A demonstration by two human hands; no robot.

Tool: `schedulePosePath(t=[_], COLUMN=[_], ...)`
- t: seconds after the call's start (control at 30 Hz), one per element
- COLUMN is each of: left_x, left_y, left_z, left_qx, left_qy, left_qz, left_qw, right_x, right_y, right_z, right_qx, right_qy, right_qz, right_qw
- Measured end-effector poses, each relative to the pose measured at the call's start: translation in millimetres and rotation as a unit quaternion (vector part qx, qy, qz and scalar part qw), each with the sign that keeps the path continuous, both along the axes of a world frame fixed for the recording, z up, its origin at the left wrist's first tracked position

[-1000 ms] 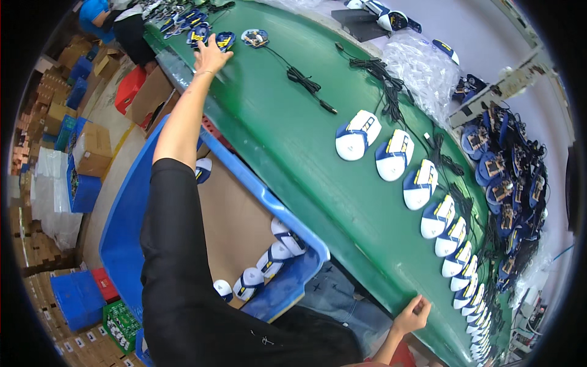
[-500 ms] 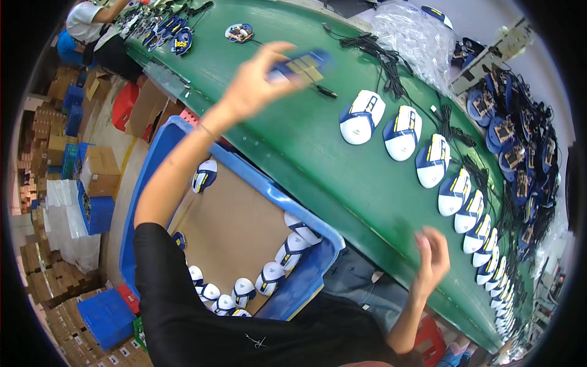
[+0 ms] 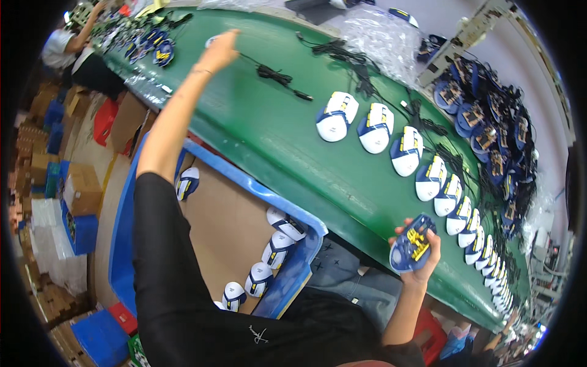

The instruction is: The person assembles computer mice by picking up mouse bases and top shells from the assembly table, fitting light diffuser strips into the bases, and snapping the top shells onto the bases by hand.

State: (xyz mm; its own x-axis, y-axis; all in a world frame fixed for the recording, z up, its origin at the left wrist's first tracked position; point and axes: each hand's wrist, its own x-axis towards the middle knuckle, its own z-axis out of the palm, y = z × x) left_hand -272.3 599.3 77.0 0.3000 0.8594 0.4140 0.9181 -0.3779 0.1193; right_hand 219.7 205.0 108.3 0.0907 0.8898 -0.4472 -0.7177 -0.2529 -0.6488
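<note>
Since half a second ago the left hand has stretched out again to the far left of the green belt, where before it was lifted above the belt with a blue part in its fingers; the right hand, then open and empty near the belt's near edge, now grips a blue shell with yellow marks, fingers curled about it and thumb on its near side, held just in front of that edge. Left hand: fingers extended and close together, lying over a small pale piece at the belt's far side; whether it has hold of that piece cannot be told. Black cable lies coiled on the belt just right of the left hand. White-and-blue mice stand in a curving row along the belt, from its middle away to the right, each close beside the next. Behind the row, a heap of blue shells with dark cables fills the far right side, and a clear plastic bag lies at the far edge. Below the left forearm, a blue crate lined with brown card holds several more mice along its right side and one near its far wall. Another person works at the belt's far left end, by a cluster of blue parts
</note>
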Motion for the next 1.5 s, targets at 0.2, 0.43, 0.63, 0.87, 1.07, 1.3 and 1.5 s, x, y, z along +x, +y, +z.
schedulePosePath(t=[0.2,0.43,0.63,0.87,1.07,1.3,1.5], left_x=[-77.0,-43.2,-17.9,-31.4,-0.2,43.4,100.4], left_y=[68.2,22.0,-25.5,-42.4,-44.5,-75.0,-147.0], left_z=[-39.3,23.2,60.7,19.6,23.2,21.0,62.3], left_qx=[0.003,-0.201,-0.364,-0.323,-0.421,-0.389,-0.38], left_qy=[0.157,0.09,0.073,-0.035,-0.199,-0.678,-0.683], left_qz=[0.091,0.027,0.151,0.156,0.203,-0.01,-0.114], left_qw=[0.983,0.975,0.916,0.933,0.861,0.623,0.613], right_x=[35.0,31.4,30.9,35.4,54.9,45.2,54.9], right_y=[-52.7,-61.9,-57.6,-59.1,-42.5,-10.1,-16.5], right_z=[-3.6,-2.0,-10.9,-8.1,8.9,6.7,-47.4], right_qx=[-0.04,-0.094,-0.086,-0.078,-0.132,0.034,0.101], right_qy=[-0.072,-0.119,-0.098,-0.124,-0.271,-0.844,-0.888], right_qz=[-0.041,-0.098,-0.037,-0.003,0.017,0.084,0.038], right_qw=[0.996,0.984,0.991,0.989,0.953,0.528,0.447])
